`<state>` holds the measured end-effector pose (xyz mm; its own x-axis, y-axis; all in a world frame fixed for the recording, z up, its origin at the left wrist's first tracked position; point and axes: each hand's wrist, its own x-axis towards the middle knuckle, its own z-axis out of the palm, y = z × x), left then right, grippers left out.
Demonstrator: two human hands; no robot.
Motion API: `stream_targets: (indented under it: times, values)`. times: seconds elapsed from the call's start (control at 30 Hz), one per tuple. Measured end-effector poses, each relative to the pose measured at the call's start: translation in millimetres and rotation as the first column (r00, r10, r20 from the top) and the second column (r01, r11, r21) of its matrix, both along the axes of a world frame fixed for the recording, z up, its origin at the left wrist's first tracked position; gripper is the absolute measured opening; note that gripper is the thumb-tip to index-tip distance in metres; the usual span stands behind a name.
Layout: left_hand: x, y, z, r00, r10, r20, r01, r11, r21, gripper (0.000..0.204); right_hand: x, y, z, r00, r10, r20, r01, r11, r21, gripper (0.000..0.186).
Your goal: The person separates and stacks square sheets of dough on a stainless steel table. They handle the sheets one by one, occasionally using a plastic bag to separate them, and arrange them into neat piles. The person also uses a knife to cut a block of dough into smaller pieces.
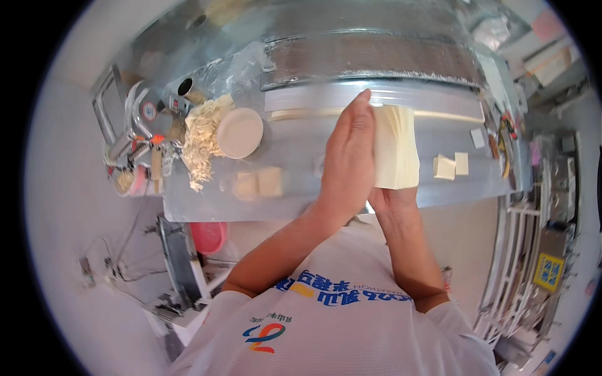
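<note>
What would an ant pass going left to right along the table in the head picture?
A heap of pale strips, a round white dish, the person's left hand, a stack of pale sheets, two small pale squares.

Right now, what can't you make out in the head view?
All in the head view:
Right hand: fingers hidden by the pale stack.
Stack's left face: covered by the left hand.
Stack's layers: too fine to count.
Pink basin: upper part hidden by the table.
</note>
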<state>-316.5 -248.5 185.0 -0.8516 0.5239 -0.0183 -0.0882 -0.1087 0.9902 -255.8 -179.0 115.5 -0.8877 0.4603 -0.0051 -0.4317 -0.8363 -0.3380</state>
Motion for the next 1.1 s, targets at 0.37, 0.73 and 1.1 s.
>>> stream_targets:
  times: [0.37, 0.73, 1.1]
  values:
    - [20.3, -16.7, 4.5, 0.993, -0.079, -0.091, 0.083, 0.995, 0.048, 0.062, 5.8, 3.1, 27.0, 0.966, -0.229, 0.119, 0.127, 0.823, 0.554, 0.053]
    - [34.4, -51.3, 2.8, 0.934, -0.168, -0.316, 0.123, 0.98, -0.158, 0.064, -2.5, 6.0, 39.4, 0.937, -0.289, 0.196, 0.087, 0.736, 0.671, 0.042]
    - [29.6, -52.2, 11.4, 0.982, -0.05, -0.184, 0.018, 0.985, -0.17, 0.06, -6.6, 10.7, 28.2, 0.951, -0.239, 0.198, 0.022, 0.689, 0.725, 0.055]
